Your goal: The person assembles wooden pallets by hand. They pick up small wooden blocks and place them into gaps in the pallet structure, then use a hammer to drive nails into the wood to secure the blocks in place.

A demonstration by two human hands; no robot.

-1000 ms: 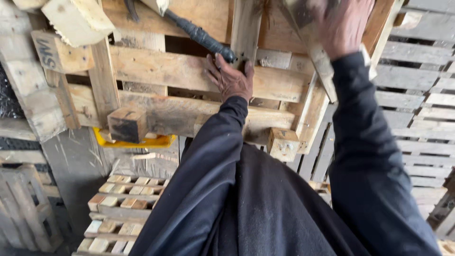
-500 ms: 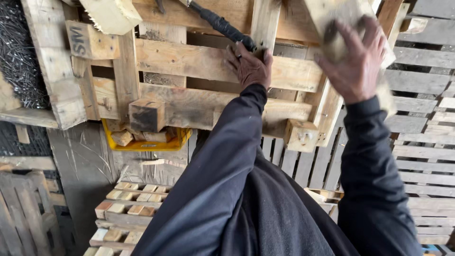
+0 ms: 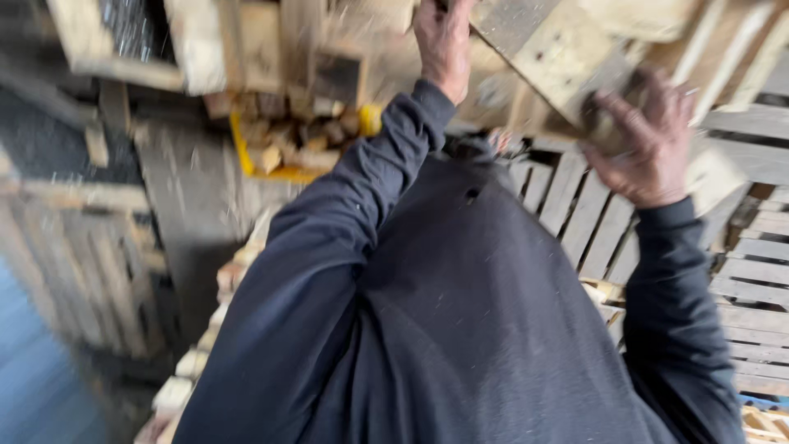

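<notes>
Both arms up, sleeves dark, view badly smeared. Right hand (image 3: 645,140) clamped around the end of a loose plank (image 3: 567,62), fingers curled tight, plank slanting up to the left over stacked pallets (image 3: 756,271); gripped at the end, likely for leverage. Left hand (image 3: 444,41) raised against the pallet (image 3: 246,41) above, seemingly bracing it; closed or flat, cannot tell through the blur. Yellow tray (image 3: 283,168) of wood blocks (image 3: 296,136) well off to the left.
</notes>
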